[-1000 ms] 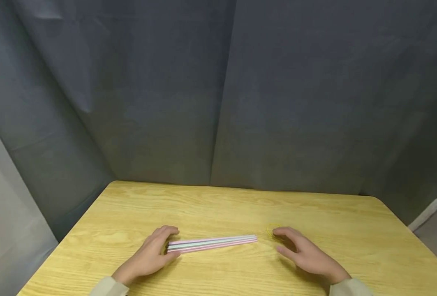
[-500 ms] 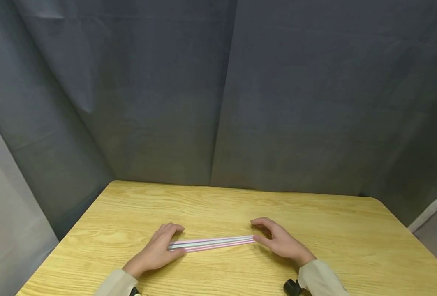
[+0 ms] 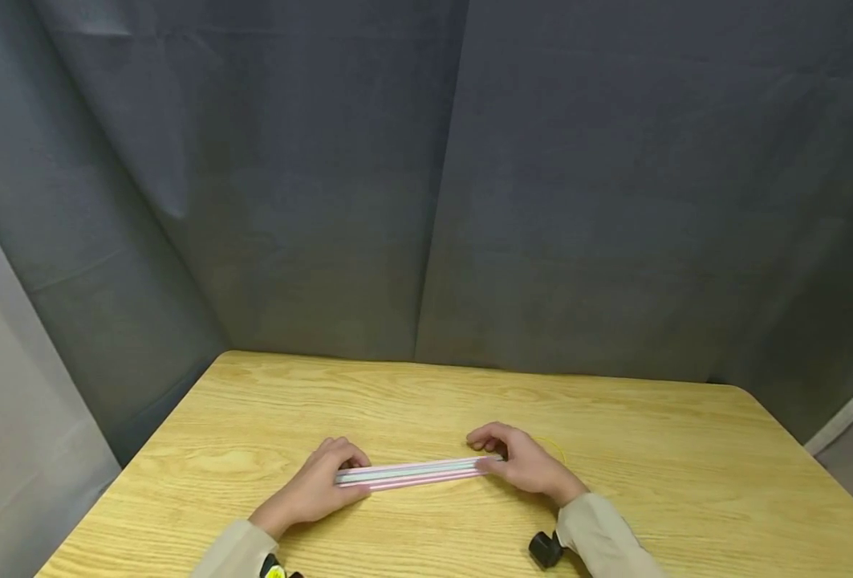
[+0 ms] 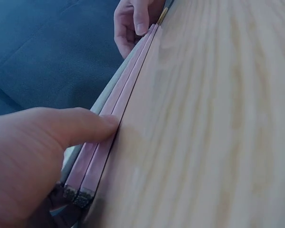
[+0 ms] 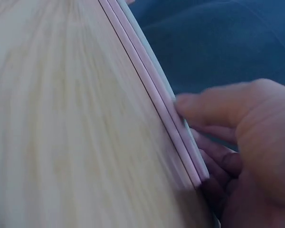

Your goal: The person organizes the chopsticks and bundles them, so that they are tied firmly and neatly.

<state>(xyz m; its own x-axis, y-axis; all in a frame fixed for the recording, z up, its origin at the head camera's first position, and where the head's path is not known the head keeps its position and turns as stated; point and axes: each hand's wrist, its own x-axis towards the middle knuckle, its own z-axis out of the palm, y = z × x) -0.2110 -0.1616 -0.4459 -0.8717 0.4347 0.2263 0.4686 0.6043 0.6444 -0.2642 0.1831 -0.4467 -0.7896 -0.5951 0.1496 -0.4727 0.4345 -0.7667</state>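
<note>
A bundle of slim pink and pale green chopsticks (image 3: 422, 474) lies crosswise, its wider end to the left and its narrower end to the right. My left hand (image 3: 319, 484) grips the wider end, thumb along the near side and fingers behind. In the left wrist view, dark patterned bands mark the ends of the pink chopsticks (image 4: 92, 164) by my palm. My right hand (image 3: 523, 461) pinches the narrower end, its thumb (image 5: 194, 105) against the chopsticks' side. A thin yellow loop, like a rubber band (image 3: 558, 446), shows partly behind the right hand.
The wood-grain table (image 3: 368, 401) reaches back to a dark grey curtain (image 3: 325, 201). Near each sleeve is a black wrist device, the right one (image 3: 545, 551) standing out over the table.
My right hand has moved left from beside the yellow loop to the chopsticks' narrow end and now pinches it. My left hand has shifted slightly right and closed more around the wide end.
</note>
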